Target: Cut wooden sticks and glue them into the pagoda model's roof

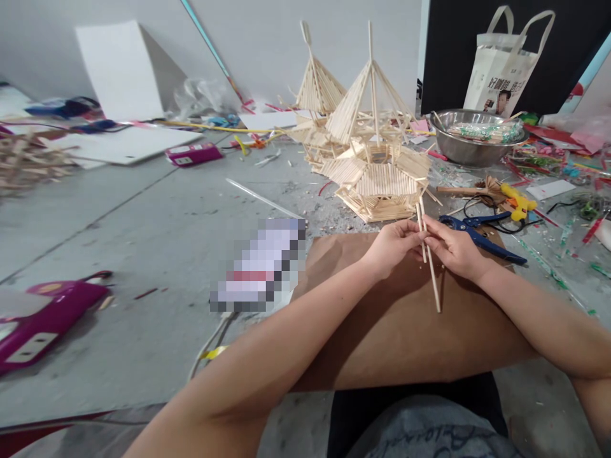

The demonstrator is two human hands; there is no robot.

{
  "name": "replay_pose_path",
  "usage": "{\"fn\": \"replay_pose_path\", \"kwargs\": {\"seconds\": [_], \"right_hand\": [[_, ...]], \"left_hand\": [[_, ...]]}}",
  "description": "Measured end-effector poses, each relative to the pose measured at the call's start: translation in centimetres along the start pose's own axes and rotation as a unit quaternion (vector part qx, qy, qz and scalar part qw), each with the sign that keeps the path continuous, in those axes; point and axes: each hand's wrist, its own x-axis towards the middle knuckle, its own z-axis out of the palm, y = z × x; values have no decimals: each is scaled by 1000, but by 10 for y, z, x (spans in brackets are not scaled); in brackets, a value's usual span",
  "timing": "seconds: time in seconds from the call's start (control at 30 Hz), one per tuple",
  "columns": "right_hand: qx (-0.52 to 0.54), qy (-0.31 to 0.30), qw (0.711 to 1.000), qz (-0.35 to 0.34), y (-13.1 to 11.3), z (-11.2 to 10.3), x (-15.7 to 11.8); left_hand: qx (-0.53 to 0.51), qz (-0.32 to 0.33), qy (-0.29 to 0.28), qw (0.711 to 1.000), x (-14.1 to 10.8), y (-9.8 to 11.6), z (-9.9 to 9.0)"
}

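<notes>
We are grasping two thin wooden sticks [434, 283] over the brown sheet [382, 337], the fingertips of our left hand [394, 245] and our right hand [452, 249] pinching them close together. The longer stick is slanting, its lower end pointing toward us. Just beyond the sheet, a wooden stick model [382, 182] is standing; we cannot tell whether the sticks are touching it. Blue cutters [487, 243] are lying partly across the sheet's far right corner, and a metal bowl [470, 151] is sitting well beyond that corner.

The grey surface [147, 216] bears a stick model [382, 182] (peaked) and brown paper [382, 343]
</notes>
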Motion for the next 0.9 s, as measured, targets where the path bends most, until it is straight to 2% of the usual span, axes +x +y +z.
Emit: {"fn": "replay_pose_path", "kwargs": {"seconds": [0.1, 0.2, 0.4, 0.6, 0.7, 0.8, 0.9], "right_hand": [[-43, -20, 998, -33, 2, -1, 0], [-68, -14, 995, -67, 6, -1, 1], [-154, -20, 978, -140, 8, -6, 3], [-155, -31, 977, -145, 8, -7, 6], [-78, -35, 993, -80, 6, -6, 6], [38, -23, 999, 30, 4, -5, 7], [101, -23, 989, 101, 3, -3, 8]], "left_hand": [[-12, -21, -9, 1000, 0, 2, -2], [-30, -50, -24, 998, -1, 3, -3], [-46, -162, -83, 982, -1, 5, -6], [1, -187, -88, 979, -1, 5, -8], [50, -143, -66, 986, -2, 6, -8], [109, -10, 13, 994, -1, 5, -9], [226, 110, 63, 966, 0, 5, -10]]}}
